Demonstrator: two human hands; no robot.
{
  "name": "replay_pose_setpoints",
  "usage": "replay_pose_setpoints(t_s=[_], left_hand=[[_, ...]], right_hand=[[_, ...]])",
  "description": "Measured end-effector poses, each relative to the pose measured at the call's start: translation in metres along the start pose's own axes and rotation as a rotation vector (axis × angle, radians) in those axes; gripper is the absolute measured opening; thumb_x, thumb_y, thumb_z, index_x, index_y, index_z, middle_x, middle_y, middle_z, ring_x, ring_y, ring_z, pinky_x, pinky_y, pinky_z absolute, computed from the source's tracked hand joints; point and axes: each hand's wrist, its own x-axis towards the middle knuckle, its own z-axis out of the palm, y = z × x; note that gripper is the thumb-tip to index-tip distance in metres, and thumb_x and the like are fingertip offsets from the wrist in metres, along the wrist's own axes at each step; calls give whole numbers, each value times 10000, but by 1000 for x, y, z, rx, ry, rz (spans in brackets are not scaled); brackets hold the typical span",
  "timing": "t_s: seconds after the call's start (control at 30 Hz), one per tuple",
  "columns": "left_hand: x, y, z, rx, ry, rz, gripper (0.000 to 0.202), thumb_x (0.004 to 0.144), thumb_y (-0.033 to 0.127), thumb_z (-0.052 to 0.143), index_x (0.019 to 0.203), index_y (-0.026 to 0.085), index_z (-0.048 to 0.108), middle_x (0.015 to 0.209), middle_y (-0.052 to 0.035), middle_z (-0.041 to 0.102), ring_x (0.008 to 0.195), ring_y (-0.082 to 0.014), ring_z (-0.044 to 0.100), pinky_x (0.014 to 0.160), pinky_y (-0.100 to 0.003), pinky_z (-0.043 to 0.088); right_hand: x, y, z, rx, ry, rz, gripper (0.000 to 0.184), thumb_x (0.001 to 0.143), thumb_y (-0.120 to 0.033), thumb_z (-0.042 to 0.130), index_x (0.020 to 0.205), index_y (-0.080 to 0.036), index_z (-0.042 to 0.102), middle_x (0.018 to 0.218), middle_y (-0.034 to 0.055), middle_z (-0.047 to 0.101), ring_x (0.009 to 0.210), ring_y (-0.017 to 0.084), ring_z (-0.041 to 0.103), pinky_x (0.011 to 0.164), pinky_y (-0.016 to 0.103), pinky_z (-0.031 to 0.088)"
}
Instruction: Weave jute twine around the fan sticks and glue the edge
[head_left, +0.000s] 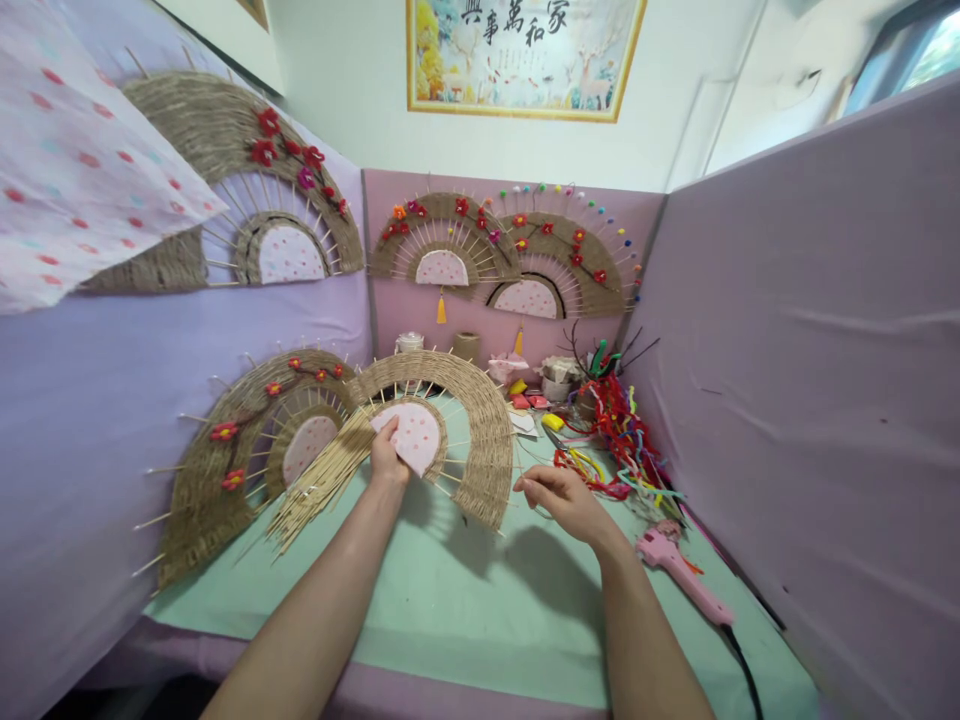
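My left hand (386,455) grips a half-round fan (484,430) at its spotted pink-and-white centre patch. Brown twine is woven across the fan's thin sticks in a wide arc, and the fan is held tilted above the table. Just off the fan's right edge, my right hand (559,497) is closed, thumb and fingers pinching a thin strand of twine. Part of that strand loops below the fingers. To the left of my left hand lies a bundle of thin bamboo sticks (322,480), partly covered by the fan.
A finished-looking flowered fan (195,480) leans at the left. More fans (442,240) hang on the cloth partitions. At the right lie a pink glue gun (686,575) with a black cord, tangled coloured pipe cleaners (622,430) and scissors (555,435). Green cloth (450,620) covers the table.
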Motion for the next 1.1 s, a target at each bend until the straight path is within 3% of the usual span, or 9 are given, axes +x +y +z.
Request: replay_pose_setpoints(t_s=[0.2, 0.63, 0.93, 1.1], left_hand=[[-2, 1, 0, -4, -10, -17, 280, 837, 174, 496, 1062, 86, 639, 846, -105, 713, 819, -215, 680, 874, -382, 506], [0, 0, 1, -33, 24, 11, 279, 819, 143, 508, 1064, 89, 631, 871, -102, 705, 805, -200, 674, 882, -382, 499], [1, 0, 0, -52, 56, 34, 276, 816, 146, 503, 1053, 98, 636, 922, -111, 700, 886, -213, 665, 893, -387, 493], [3, -1, -1, -58, 70, 44, 270, 816, 151, 506, 1047, 94, 634, 931, -116, 697, 919, -221, 658, 900, -395, 488]], right_hand=[[0, 2, 0, 12, -127, 23, 319, 883, -385, 462, 702, -187, 635, 672, -2, 589, 571, 109, 451, 536, 219, 337], [4, 10, 8, 20, -163, 18, 226, 863, -318, 481, 803, -178, 649, 698, 11, 598, 648, 135, 523, 594, 229, 380], [4, 6, 10, -29, -146, 37, 317, 875, -387, 477, 668, -171, 584, 628, -14, 535, 598, 112, 457, 555, 217, 330], [3, 3, 13, -40, -168, 60, 256, 852, -302, 482, 664, -175, 601, 603, -29, 541, 566, 103, 438, 540, 215, 313]])
